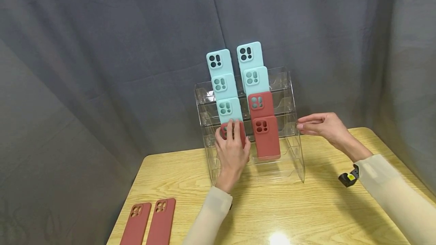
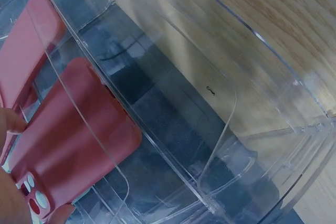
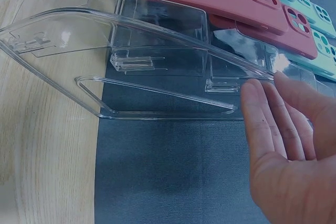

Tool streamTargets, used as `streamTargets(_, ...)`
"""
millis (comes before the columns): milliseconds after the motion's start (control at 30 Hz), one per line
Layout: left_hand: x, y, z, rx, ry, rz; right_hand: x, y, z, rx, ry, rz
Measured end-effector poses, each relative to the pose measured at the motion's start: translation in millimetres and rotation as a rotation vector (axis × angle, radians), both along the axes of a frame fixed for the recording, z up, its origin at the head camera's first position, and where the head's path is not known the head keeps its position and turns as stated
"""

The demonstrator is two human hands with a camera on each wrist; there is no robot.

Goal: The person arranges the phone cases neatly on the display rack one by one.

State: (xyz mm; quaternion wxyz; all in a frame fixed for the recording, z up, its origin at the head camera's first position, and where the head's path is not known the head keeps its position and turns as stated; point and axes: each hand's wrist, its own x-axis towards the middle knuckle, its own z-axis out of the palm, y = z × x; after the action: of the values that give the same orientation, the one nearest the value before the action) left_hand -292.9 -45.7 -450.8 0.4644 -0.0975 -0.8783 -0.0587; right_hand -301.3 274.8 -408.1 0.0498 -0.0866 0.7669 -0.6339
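A clear tiered display rack (image 1: 276, 177) stands on the table, holding two columns of phone cases. My left hand (image 1: 232, 154) grips a red phone case (image 2: 79, 135) by its edges, in the left column's front tier; the fingers hide much of it in the head view. My right hand (image 1: 325, 127) pinches the rack's right side edge between thumb and fingers. Beside the left hand, a red phone case (image 1: 268, 143) leans in the right column, with another red case (image 1: 267, 105) behind it. Above the gripped case is a mint phone case (image 1: 235, 113).
Further mint cases, including the top left one (image 1: 225, 65) and top right one (image 1: 253, 54), fill the upper tiers. Two red cases (image 1: 135, 226) lie flat at the table's front left. A grey curtain (image 1: 136, 67) hangs behind the wooden table (image 1: 180, 169).
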Motion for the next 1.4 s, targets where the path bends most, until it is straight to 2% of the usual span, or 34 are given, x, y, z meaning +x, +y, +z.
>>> streamTargets(100,-0.1,1.7,-0.6,0.010,-0.018,0.012,-0.9,1,0.6,-0.009,-0.005,0.003)
streamTargets(167,1.7,2.2,-0.1,0.004,-0.061,0.033,-1.9,1,0.0,-0.013,-0.006,0.005)
streamTargets(333,12.1,0.4,3.5,0.024,-0.131,0.061,-3.3,2,-2.1,-0.017,-0.008,0.004)
streamTargets(433,20.6,-3.4,8.7,0.087,-0.145,0.035,-3.3,2,-2.2,-0.023,-0.003,0.006)
streamTargets(567,32.9,-14.3,19.0,0.200,-0.177,-0.040,-2.8,3,-2.4,-0.026,-0.001,0.008)
streamTargets(700,44.7,-34.3,29.8,0.261,-0.185,-0.097,-2.5,3,-3.2,-0.021,-0.001,0.015)
streamTargets(833,55.3,-58.8,37.9,0.283,-0.184,-0.126,-1.9,3,-3.7,-0.013,0.014,0.016)
streamTargets(1000,68.0,-91.2,42.3,0.298,-0.245,-0.163,-1.1,3,-3.5,-0.011,0.025,0.016)
streamTargets(1200,83.1,-132.1,39.6,0.285,-0.406,-0.195,-1.2,2,-2.9,-0.022,0.011,0.024)
streamTargets(1333,94.7,-160.9,31.3,0.247,-0.493,-0.186,-1.3,1,-2.3,-0.038,0.006,0.029)
streamTargets(1400,98.8,-176.3,25.3,0.229,-0.532,-0.163,-1.3,2,-1.6,-0.034,0.005,0.027)
